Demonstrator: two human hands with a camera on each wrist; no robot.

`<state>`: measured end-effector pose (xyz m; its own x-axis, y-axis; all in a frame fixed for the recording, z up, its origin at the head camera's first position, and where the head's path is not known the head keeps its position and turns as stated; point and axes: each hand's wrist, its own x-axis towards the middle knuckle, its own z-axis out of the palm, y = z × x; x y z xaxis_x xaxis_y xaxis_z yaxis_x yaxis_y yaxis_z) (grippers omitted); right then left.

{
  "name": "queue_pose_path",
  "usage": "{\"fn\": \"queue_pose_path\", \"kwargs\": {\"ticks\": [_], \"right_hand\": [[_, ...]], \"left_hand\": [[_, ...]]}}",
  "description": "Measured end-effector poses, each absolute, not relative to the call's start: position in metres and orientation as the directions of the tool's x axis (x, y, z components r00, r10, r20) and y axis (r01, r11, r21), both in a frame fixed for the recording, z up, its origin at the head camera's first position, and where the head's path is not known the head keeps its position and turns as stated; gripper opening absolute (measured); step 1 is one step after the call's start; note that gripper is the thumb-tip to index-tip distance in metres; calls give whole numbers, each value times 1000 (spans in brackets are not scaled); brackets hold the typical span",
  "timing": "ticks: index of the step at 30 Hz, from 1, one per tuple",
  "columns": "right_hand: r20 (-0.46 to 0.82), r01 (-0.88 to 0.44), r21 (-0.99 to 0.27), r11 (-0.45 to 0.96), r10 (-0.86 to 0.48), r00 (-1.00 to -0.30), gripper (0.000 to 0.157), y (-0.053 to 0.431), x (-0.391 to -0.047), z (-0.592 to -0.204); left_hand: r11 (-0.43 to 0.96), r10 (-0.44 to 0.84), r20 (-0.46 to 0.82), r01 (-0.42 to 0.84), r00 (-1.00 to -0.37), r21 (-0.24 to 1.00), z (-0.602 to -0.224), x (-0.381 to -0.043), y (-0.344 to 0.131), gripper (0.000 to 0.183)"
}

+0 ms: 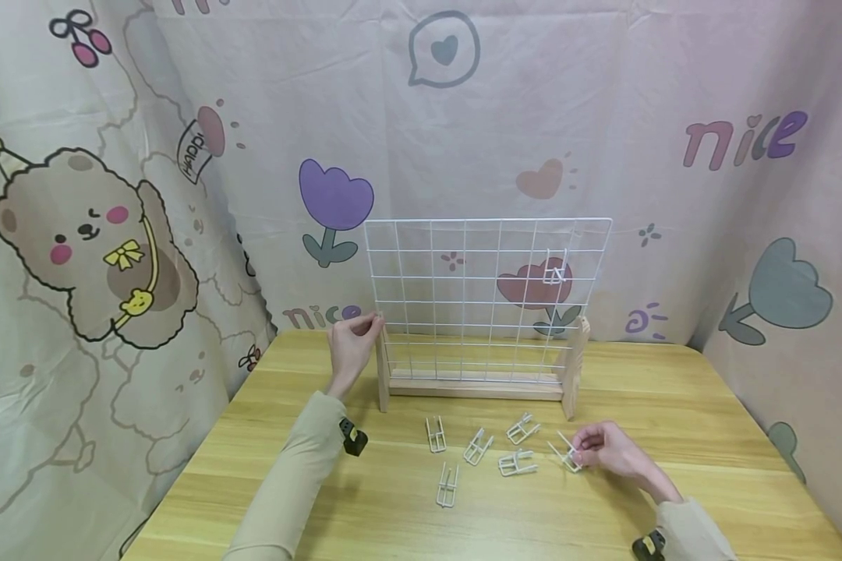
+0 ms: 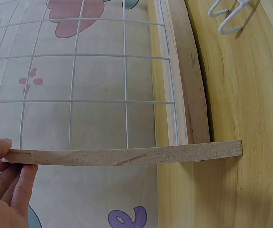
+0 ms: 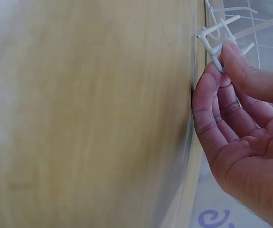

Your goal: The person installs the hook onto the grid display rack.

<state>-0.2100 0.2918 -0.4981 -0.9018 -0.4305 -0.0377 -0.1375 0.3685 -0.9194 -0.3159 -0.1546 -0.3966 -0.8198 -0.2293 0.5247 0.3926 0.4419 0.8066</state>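
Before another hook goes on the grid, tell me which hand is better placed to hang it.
Probably the right hand: it pinches a white hook, while the left hand grips a wooden upright.

The wire hooks [image 1: 446, 485] and grid panel [image 1: 491, 302] are white, the stand [image 1: 473, 388] pale tan, the table [image 1: 533, 522] yellow with streaked wood grain. Both sleeves [image 1: 288, 479] are beige. The pale-pink far curtain [image 1: 421, 132] carries a purple tulip [image 1: 337, 199]; the left curtain [image 1: 14, 93], a black-outlined beige bear [image 1: 84, 265].
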Motion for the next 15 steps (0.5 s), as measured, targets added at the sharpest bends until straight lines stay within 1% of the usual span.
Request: {"fn": "queue_pose_path", "kwargs": {"ticks": [3, 10, 15], "right_hand": [[-42, -124, -929, 348, -432, -901, 9, 291, -210, -498], [-23, -133, -929, 346, -411, -911, 21, 289, -208, -497], [-11, -129, -926, 356, -366, -931, 22, 286, -206, -496]], "left_hand": [[445, -229, 531, 398, -816, 803, -396, -315, -155, 22], [434, -233, 535, 406, -812, 804, -395, -314, -154, 22], [426, -230, 532, 407, -815, 808, -395, -314, -154, 22]]}}
